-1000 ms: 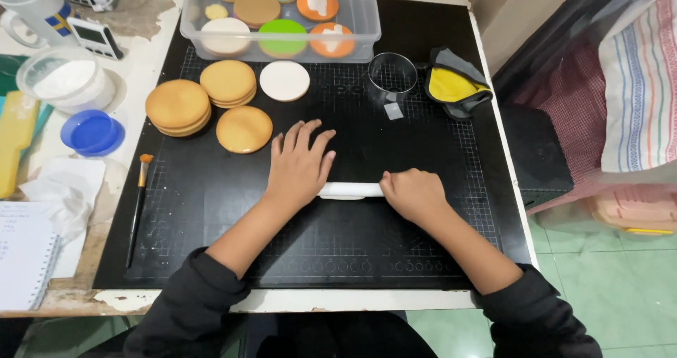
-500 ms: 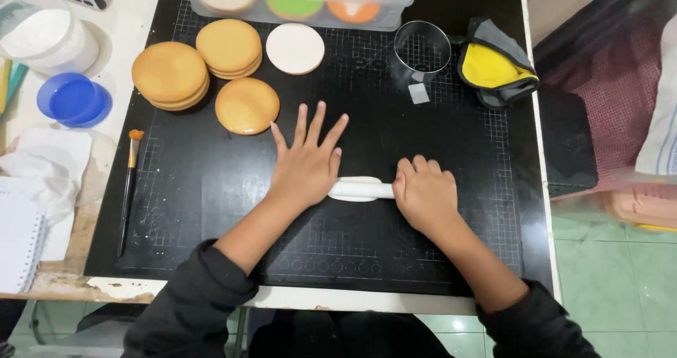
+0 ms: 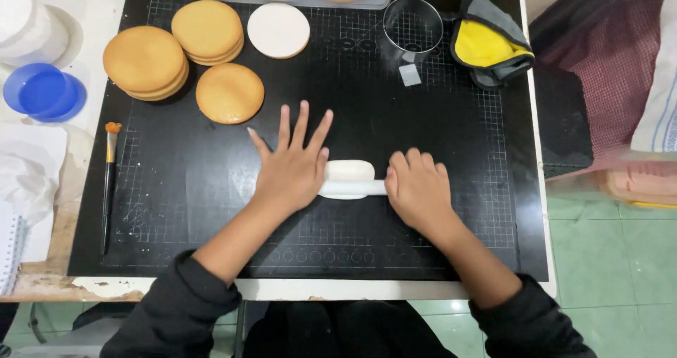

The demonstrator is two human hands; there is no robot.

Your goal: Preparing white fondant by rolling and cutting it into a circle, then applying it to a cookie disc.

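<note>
My left hand point(image 3: 289, 171) lies flat on the black grid mat point(image 3: 211, 217), fingers spread wide, its heel on the left end of a white roller point(image 3: 355, 188). My right hand point(image 3: 419, 189) covers the roller's right end with its fingers curled together. A flattened white lump of paste point(image 3: 347, 169) sits against the far side of the roller, between the two hands.
Two stacks of round brown cookies point(image 3: 144, 62) point(image 3: 206, 30), a single cookie point(image 3: 229, 92) and a white disc point(image 3: 278, 30) lie at the far left. A metal ring cutter point(image 3: 412, 23) and a yellow-lined pouch point(image 3: 486, 44) stand far right. A brush point(image 3: 108, 181) and a blue lid point(image 3: 44, 91) are to the left.
My left fingers have spread wider and both hands have drawn a little toward me with the roller. The white lump now shows on the roller's far side.
</note>
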